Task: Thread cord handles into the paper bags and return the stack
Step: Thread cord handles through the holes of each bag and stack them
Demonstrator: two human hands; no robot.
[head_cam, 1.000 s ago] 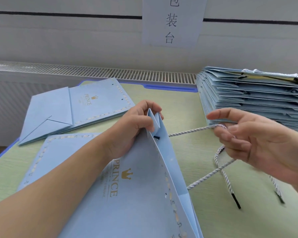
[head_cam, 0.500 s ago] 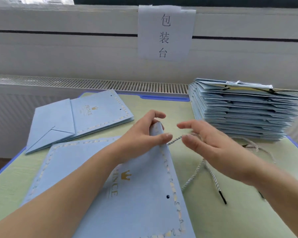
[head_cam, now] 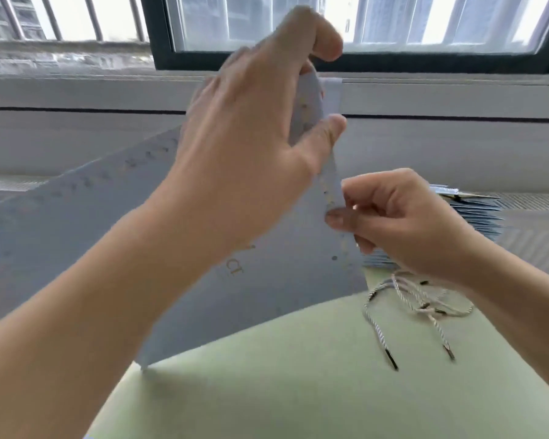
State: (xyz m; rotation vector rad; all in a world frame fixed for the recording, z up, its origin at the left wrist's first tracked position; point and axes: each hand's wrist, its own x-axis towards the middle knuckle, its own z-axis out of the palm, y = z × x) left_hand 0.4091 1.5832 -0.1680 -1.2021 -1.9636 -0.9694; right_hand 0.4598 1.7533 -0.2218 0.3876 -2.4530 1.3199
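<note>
A flat light-blue paper bag (head_cam: 276, 299) is lifted off the green table, tilted steeply with one corner touching the tabletop. My left hand (head_cam: 254, 122) grips its top edge high up, fingers curled over the paper. My right hand (head_cam: 390, 223) pinches the bag's right edge lower down, just above a punched hole. Several white twisted cord handles (head_cam: 415, 299) with black tips lie loose on the table under my right wrist. The stack of blue bags (head_cam: 476, 213) shows only partly behind my right hand.
The green table surface (head_cam: 298, 375) spreads in front of me. Behind it run a white ledge with a vent grille (head_cam: 536, 201) and a dark-framed window (head_cam: 393, 61). The bags at the left are hidden by the raised bag.
The bag has been lifted from the table and tilted up toward the window. My right hand let go of the cord and now pinches the bag's edge. The view has swung upward.
</note>
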